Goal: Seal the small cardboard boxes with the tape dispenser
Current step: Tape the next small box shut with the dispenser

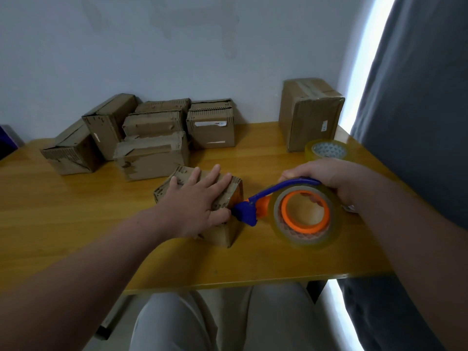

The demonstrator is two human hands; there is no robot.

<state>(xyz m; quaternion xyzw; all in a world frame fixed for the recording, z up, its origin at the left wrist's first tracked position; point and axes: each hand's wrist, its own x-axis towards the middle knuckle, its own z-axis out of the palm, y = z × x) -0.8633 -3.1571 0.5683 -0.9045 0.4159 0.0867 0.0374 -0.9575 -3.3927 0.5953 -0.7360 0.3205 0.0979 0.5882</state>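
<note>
Boxes (152, 145) behind, spare roll (326, 150) right

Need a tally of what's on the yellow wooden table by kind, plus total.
Brown cardboard boxes: 8. One lies under the left hand, six are clustered back left, and one taller stands back right.
Blue-and-orange tape dispenser, loaded, gripped by the right hand: 1
Loose roll of clear tape: 1
Total: 10

No legible text anywhere; white label (210, 124) on one rear box (212, 135) too blurred.
</note>
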